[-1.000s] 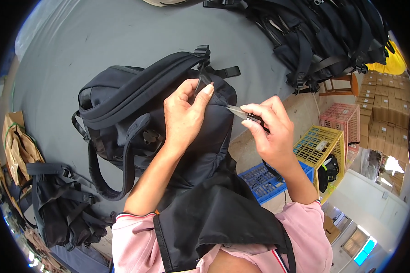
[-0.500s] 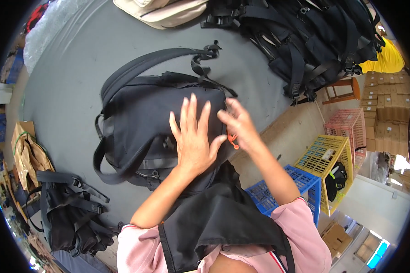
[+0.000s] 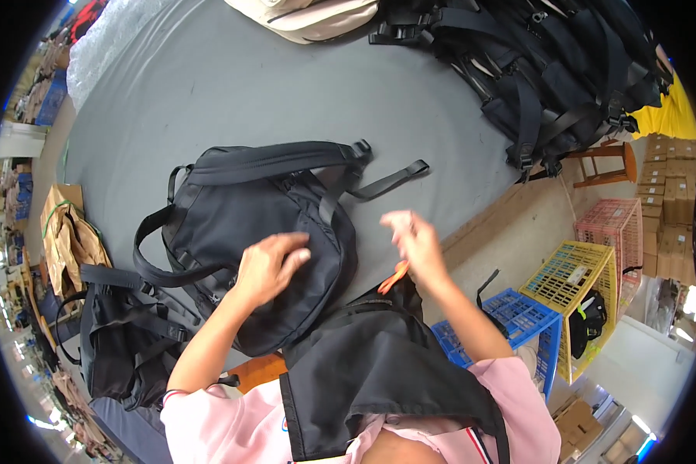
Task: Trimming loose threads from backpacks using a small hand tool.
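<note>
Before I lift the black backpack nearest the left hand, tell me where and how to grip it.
Likely best: the padded shoulder strap bowing out past the left side of the black backpack, wrapped from the left. Its loop stands clear of the bag's body, leaving room inside, while the left hand is farther right, over the bag.

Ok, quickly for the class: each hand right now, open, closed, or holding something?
Left hand: open, fingers loosely bent over the black backpack.
Right hand: partly closed, holding an orange cord; anything else inside is hidden.
</note>
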Action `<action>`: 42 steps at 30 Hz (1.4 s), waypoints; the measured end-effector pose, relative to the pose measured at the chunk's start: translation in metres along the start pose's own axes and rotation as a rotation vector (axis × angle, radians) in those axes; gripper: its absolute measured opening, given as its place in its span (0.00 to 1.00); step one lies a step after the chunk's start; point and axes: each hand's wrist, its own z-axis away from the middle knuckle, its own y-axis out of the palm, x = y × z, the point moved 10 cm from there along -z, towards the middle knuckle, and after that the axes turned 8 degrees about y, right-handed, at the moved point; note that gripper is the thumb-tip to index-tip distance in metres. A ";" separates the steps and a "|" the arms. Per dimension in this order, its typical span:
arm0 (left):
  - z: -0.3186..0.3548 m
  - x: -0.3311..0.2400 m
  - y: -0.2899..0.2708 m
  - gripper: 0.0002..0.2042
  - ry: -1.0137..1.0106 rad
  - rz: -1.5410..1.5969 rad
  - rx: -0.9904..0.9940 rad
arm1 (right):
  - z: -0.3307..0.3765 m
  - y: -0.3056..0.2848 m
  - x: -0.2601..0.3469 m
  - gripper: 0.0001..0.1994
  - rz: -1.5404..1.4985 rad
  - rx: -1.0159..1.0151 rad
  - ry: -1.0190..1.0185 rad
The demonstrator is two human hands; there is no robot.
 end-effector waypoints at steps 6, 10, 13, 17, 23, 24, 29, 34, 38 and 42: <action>-0.065 -0.035 -0.012 0.07 0.017 0.341 -0.356 | -0.061 -0.043 0.031 0.20 0.822 -0.384 -0.312; -0.066 -0.057 0.053 0.09 -0.065 0.434 -0.026 | -0.068 -0.054 0.010 0.18 0.859 -0.375 -0.223; -0.067 -0.068 0.080 0.11 -0.075 0.397 0.066 | -0.063 -0.060 0.009 0.15 0.885 -0.375 -0.173; -0.068 -0.068 0.091 0.17 -0.145 0.400 0.047 | -0.066 -0.055 -0.033 0.10 0.058 -0.064 0.094; -0.049 -0.048 0.093 0.21 -0.300 0.936 -0.144 | 0.023 -0.011 0.010 0.07 -0.599 -0.080 0.063; -0.047 -0.049 0.092 0.18 -0.296 0.985 -0.167 | 0.029 -0.007 0.016 0.07 -0.559 -0.097 0.019; -0.041 -0.063 0.080 0.08 -0.265 1.291 -0.199 | 0.051 -0.011 0.045 0.11 -0.099 -0.165 -0.185; -0.030 -0.066 0.077 0.10 -0.259 1.442 -0.166 | 0.078 -0.006 0.103 0.16 0.577 -0.266 -0.531; -0.026 -0.068 0.080 0.12 -0.245 1.450 -0.131 | 0.079 0.004 0.109 0.13 0.680 -0.211 -0.593; -0.025 -0.070 0.077 0.12 -0.241 1.436 -0.092 | 0.087 0.012 0.114 0.13 0.814 -0.267 -0.721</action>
